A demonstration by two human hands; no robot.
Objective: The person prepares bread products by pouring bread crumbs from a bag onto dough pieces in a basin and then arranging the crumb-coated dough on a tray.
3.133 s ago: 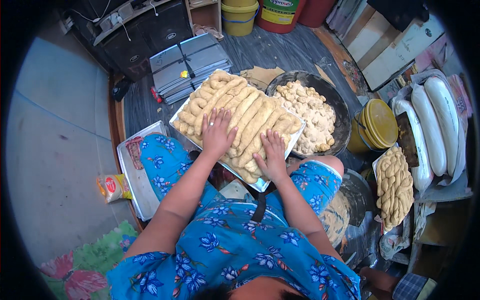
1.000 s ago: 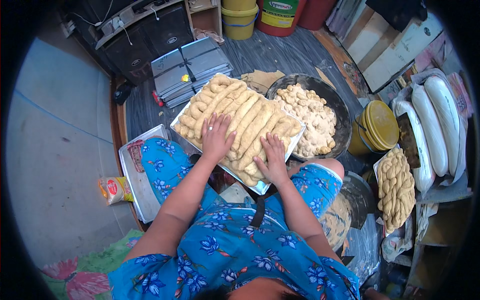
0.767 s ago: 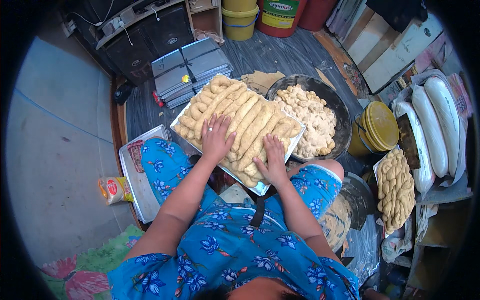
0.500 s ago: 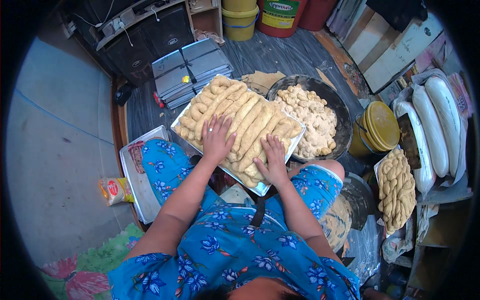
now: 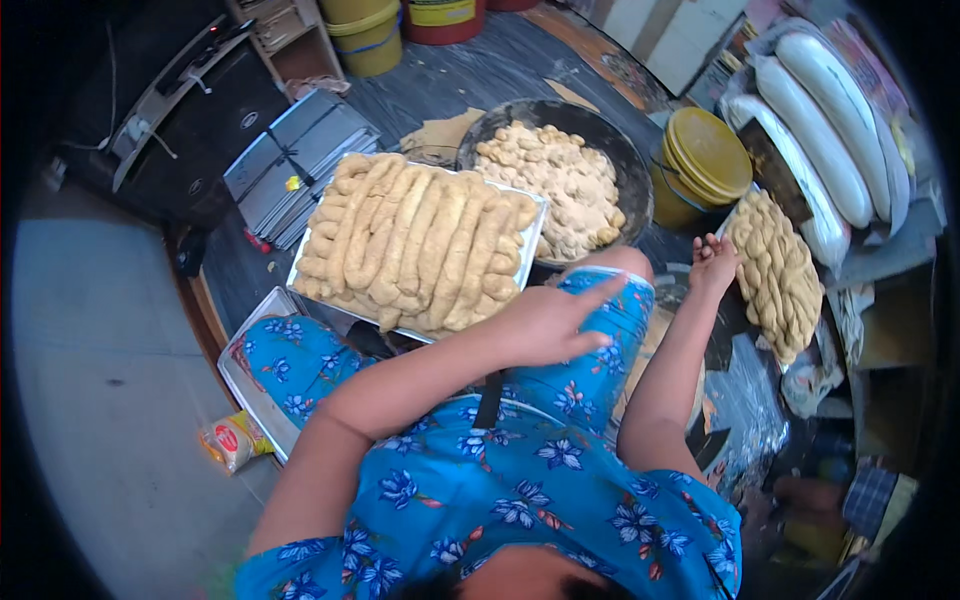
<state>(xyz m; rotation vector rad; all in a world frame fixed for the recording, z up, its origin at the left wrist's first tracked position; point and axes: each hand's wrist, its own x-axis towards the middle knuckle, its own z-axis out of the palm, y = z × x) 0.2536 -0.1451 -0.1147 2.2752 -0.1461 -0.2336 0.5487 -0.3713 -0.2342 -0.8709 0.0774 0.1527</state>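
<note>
A flat metal tray [image 5: 533, 232] of long pale dough rolls [image 5: 415, 240] sits in front of the person's knees and serves as the landmark. Just right of the tray, touching its far corner, a dark round bowl [image 5: 615, 150] holds a heap of small dough pieces [image 5: 555, 180]. Left of the tray lies a stack of grey metal trays [image 5: 290, 160], and a second empty tray [image 5: 240, 365] pokes out nearer the person, with a small packet [image 5: 232, 440] on the floor beside it. Well right of the tray stand a yellow lidded bucket [image 5: 705, 160] and a pile of twisted dough [image 5: 775, 275]. The left hand [image 5: 555, 320] hovers open, fingers spread, just beside the tray's near right corner, holding nothing. The right hand [image 5: 712, 262] reaches to the edge of the twisted pile, fingers loosely open and touching it; whether it grips a piece is hard to tell. The blue flowered dress hides the tray's near edge.
</note>
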